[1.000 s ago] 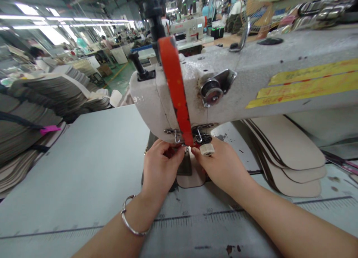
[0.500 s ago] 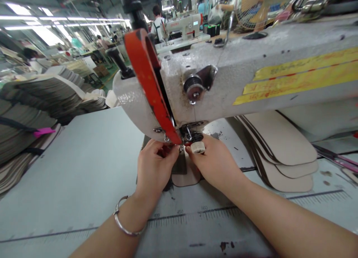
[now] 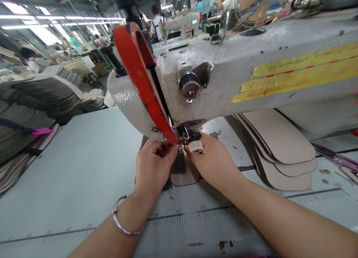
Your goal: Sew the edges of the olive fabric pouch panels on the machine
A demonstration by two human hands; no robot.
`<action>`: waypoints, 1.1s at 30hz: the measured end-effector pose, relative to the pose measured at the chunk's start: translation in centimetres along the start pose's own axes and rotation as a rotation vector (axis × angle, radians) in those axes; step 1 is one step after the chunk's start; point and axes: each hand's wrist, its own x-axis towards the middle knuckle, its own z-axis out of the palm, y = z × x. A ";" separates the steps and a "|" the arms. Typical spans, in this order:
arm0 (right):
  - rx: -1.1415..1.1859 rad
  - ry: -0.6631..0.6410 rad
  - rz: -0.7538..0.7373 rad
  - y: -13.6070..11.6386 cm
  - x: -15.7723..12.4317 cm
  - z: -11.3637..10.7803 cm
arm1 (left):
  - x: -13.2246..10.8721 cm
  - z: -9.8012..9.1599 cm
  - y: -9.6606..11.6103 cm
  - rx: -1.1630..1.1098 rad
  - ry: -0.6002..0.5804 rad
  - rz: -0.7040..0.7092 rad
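A grey-white sewing machine (image 3: 167,79) with a red lever guard (image 3: 142,82) stands over a pale worktable. My left hand (image 3: 155,163), a silver bangle on its wrist, is pinched just left of the needle area; what its fingertips hold is hidden. On the other side, my right hand (image 3: 214,159) is closed beside a white knurled knob (image 3: 195,146), its fingertips partly hidden behind it. Between the hands a beige piece with a dark edge (image 3: 185,179) lies under the machine, partly beneath a dark strip (image 3: 179,164).
Stacked beige pieces (image 3: 282,138) lie right of the hands, with pink-handled scissors (image 3: 338,157) beyond them. Bundled grey pieces (image 3: 25,112) fill the left side. A ruler scale (image 3: 190,215) runs along the table's front. Another machine (image 3: 181,25) and a person (image 3: 156,25) are behind.
The whole view has shifted slightly, with the machine and hands a little farther left in the picture. Both hands keep nearly the same pose at the needle area.
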 end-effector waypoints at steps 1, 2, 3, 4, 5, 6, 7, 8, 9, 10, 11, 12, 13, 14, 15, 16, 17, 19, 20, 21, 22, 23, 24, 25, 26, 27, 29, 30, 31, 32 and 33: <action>-0.001 -0.002 -0.002 0.0 0.0 0.0 | 0.0 0.0 0.0 0.000 0.001 0.002; -0.001 -0.003 -0.003 0.0 0.0 0.0 | 0.0 0.0 0.0 0.002 0.002 0.005; -0.002 -0.005 -0.004 0.0 0.0 0.0 | 0.0 0.0 0.1 0.003 0.001 0.008; -0.001 -0.007 -0.003 0.0 0.0 0.0 | 0.0 -0.1 0.1 0.005 -0.001 0.010; 0.000 -0.008 -0.002 -0.1 0.0 0.0 | 0.0 -0.1 0.1 0.007 -0.002 0.013; 0.002 -0.009 0.000 -0.1 0.1 -0.1 | -0.1 -0.1 0.1 0.009 -0.003 0.014; 0.004 -0.010 0.003 -0.1 0.1 -0.1 | -0.1 -0.1 0.1 0.010 -0.003 0.015; 0.006 -0.009 0.008 -0.1 0.1 -0.1 | -0.1 -0.2 0.1 0.009 -0.003 0.015; 0.009 -0.007 0.014 -0.2 0.1 -0.1 | -0.1 -0.2 0.1 0.006 -0.002 0.016; 0.011 -0.006 0.020 -0.2 0.2 0.0 | -0.1 -0.2 0.1 0.004 -0.002 0.018; 0.014 -0.006 0.026 -0.2 0.2 0.0 | -0.1 -0.2 0.1 0.005 -0.002 0.019; 0.018 -0.008 0.031 -0.2 0.3 0.0 | -0.1 -0.2 0.2 0.007 -0.005 0.019; 0.021 -0.013 0.034 -0.2 0.4 0.1 | 0.0 -0.2 0.2 0.011 -0.008 0.018; 0.025 -0.017 0.036 -0.2 0.6 0.1 | 0.0 -0.1 0.2 0.015 -0.012 0.015; 0.027 -0.021 0.038 -0.2 0.7 0.2 | 0.0 -0.1 0.2 0.017 -0.014 0.011; 0.029 -0.024 0.040 -0.2 0.8 0.2 | 0.1 -0.1 0.2 0.019 -0.015 0.008; 0.031 -0.026 0.042 -0.2 0.8 0.3 | 0.1 -0.1 0.2 0.018 -0.015 0.005; 0.034 -0.028 0.048 -0.3 0.9 0.4 | 0.0 -0.1 0.2 0.018 -0.013 0.005; 0.036 -0.028 0.053 -0.3 1.0 0.4 | 0.0 -0.1 0.2 0.020 -0.012 0.005; 0.038 -0.029 0.056 -0.3 1.0 0.4 | 0.0 -0.1 0.2 0.024 -0.011 0.005; 0.041 -0.030 0.059 -0.4 1.0 0.4 | 0.0 -0.1 0.1 0.027 -0.009 0.004; 0.044 -0.033 0.062 -0.4 1.0 0.4 | 0.0 -0.1 0.1 0.029 -0.008 0.003; 0.047 -0.034 0.064 -0.4 1.0 0.4 | 0.0 -0.1 0.1 0.030 -0.008 0.004; 0.052 -0.035 0.065 -0.4 1.0 0.4 | 0.0 -0.1 0.1 0.030 -0.010 0.006; 0.057 -0.036 0.065 -0.4 1.0 0.4 | 0.1 -0.1 0.1 0.030 -0.012 0.009; 0.062 -0.036 0.064 -0.4 1.0 0.5 | 0.1 -0.1 0.2 0.030 -0.011 0.012; 0.073 -0.038 0.064 -0.3 1.0 0.5 | 0.1 -0.1 0.2 0.031 -0.012 0.019; 0.080 -0.041 0.064 -0.3 1.0 0.6 | 0.1 -0.1 0.2 0.030 -0.012 0.023; 0.085 -0.044 0.064 -0.2 1.0 0.6 | 0.1 -0.1 0.2 0.028 -0.012 0.024; 0.090 -0.046 0.065 -0.2 1.0 0.6 | 0.0 -0.2 0.3 0.025 -0.012 0.024; 0.093 -0.048 0.066 -0.2 0.9 0.6 | 0.0 -0.2 0.3 0.022 -0.012 0.022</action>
